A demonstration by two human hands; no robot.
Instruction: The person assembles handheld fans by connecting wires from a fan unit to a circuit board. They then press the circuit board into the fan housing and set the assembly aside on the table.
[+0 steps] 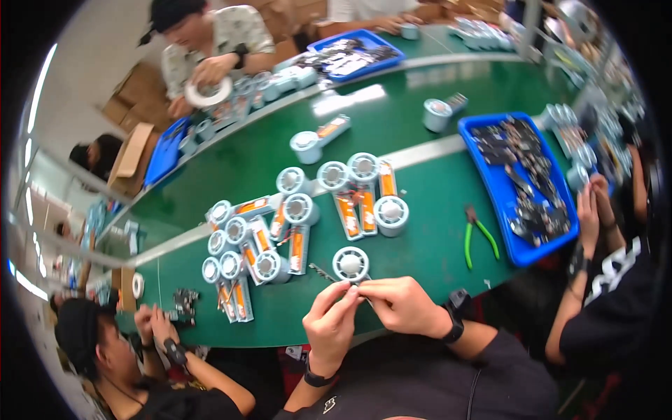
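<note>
My left hand (331, 326) and my right hand (406, 305) meet at the near edge of the green table. Both are closed, thumbs and fingertips pinching right beside each other. Whatever lies between the fingertips is too small and covered to make out. Just beyond them is a light-blue round fan head (350, 264) with a pale grille, its lower part hidden by my fingers. A thin dark strip (323, 271) sticks out to the left of this fan, above my left fingers.
Several light-blue handheld fans (299, 208) with orange-filled open handles lie left of centre. Green-handled pliers (479, 238) rest to the right, beside a blue tray (519, 257) of dark parts. Co-workers sit left, right and across. Two fans (306, 148) stand farther back.
</note>
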